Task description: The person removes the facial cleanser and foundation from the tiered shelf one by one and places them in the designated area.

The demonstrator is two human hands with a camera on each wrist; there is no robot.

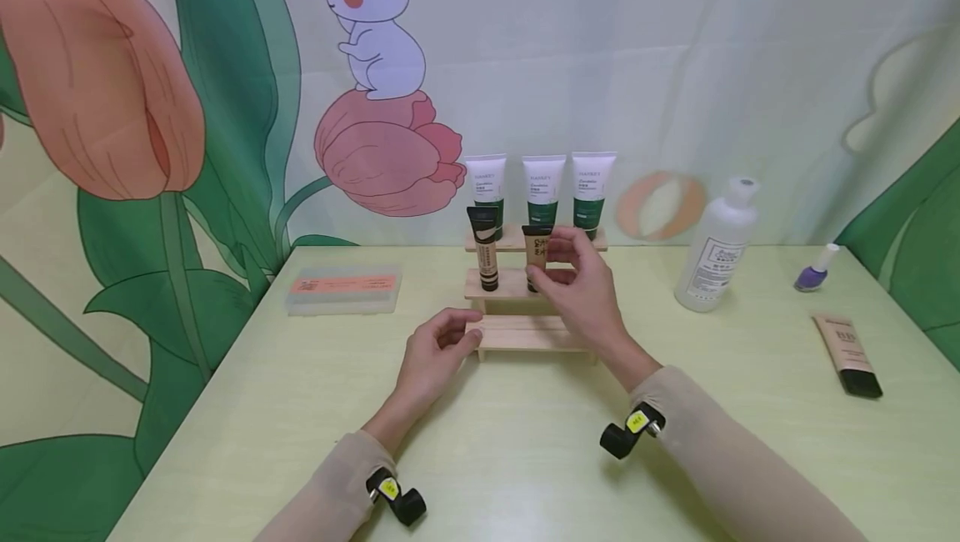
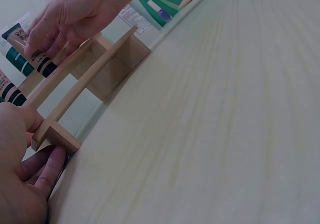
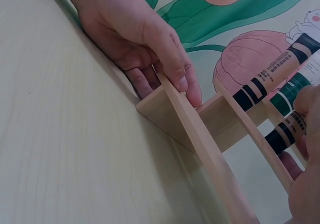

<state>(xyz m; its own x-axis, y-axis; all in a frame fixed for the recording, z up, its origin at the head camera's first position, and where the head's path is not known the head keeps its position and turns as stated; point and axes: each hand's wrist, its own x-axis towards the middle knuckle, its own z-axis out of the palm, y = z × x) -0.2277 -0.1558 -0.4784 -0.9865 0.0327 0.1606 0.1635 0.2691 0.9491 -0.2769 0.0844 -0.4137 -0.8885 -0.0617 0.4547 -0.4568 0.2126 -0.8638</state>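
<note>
A three-tier wooden stand [image 1: 525, 333] stands on the table. My left hand [image 1: 440, 350] grips the left end of its lowest tier, as the right wrist view shows, with the fingers against the side panel [image 3: 165, 116]. On the middle tier, my right hand [image 1: 583, 288] pinches a small beige tube with a black cap [image 1: 536, 248] between thumb and fingers. Its lower end is at the tier; whether it fully rests there I cannot tell. To its left, another beige and black tube [image 1: 486, 254] stands upright. Three white and green tubes [image 1: 543, 183] stand along the top tier.
A flat clear case with an orange label [image 1: 345, 290] lies at the left. On the right are a white bottle [image 1: 717, 250], a purple nail polish bottle [image 1: 813, 273] and a beige BB tube [image 1: 846, 350] lying down. A printed curtain [image 1: 525, 67] hangs behind the table.
</note>
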